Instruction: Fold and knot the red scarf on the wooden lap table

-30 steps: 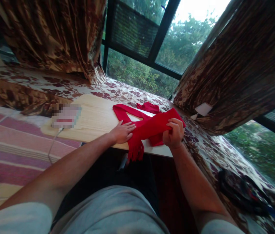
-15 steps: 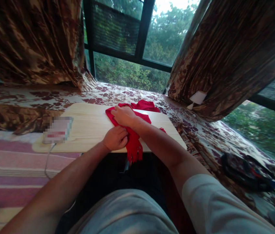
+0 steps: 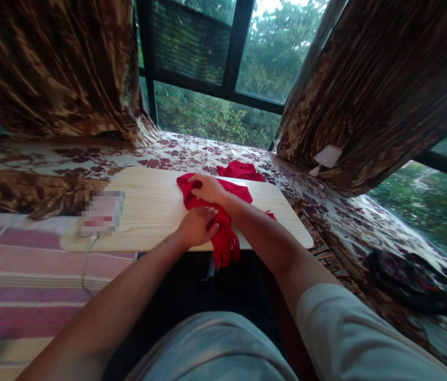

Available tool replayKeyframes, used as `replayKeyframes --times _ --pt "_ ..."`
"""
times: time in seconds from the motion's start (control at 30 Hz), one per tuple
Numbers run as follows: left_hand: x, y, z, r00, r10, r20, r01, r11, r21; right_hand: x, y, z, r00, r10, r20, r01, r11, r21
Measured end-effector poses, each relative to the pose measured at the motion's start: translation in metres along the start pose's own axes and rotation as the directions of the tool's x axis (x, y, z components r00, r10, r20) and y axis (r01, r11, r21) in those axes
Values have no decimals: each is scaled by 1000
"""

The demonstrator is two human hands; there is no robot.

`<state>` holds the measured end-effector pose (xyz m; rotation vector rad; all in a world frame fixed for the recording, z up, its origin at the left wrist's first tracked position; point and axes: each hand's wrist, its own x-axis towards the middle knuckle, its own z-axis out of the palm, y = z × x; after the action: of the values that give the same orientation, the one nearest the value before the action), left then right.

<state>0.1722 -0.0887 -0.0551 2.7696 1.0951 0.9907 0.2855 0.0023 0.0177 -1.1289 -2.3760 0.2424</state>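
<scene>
Rests part-open left hand and curled right hand on scarf, can't tell if pinching, risks a slide from fringe overhanging at six o'clock!

readable text: none | labels, numbers, signs: none legible | flat device: pixelated, unreadable

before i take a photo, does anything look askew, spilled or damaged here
Nothing looks spilled or damaged. The red scarf lies crooked: its fringe overhangs the tabletop in front, and red cloth bunches at the far edge.
</scene>
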Motion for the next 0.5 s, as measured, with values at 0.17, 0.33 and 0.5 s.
replayKeyframes --times 0.17,0.33,0.5 --pt "3 -4 4 977 -187 -105 194 979 64 -51 22 -35 918 306 -254 -338 936 -94" --pt "6 -6 8 956 -293 -4 290 948 133 -94 44 -40 901 430 -53 -433 895 -103" --pt "7 -7 13 945 -315 92 293 937 191 -101 60 -34 920 358 157 -371 927 62"
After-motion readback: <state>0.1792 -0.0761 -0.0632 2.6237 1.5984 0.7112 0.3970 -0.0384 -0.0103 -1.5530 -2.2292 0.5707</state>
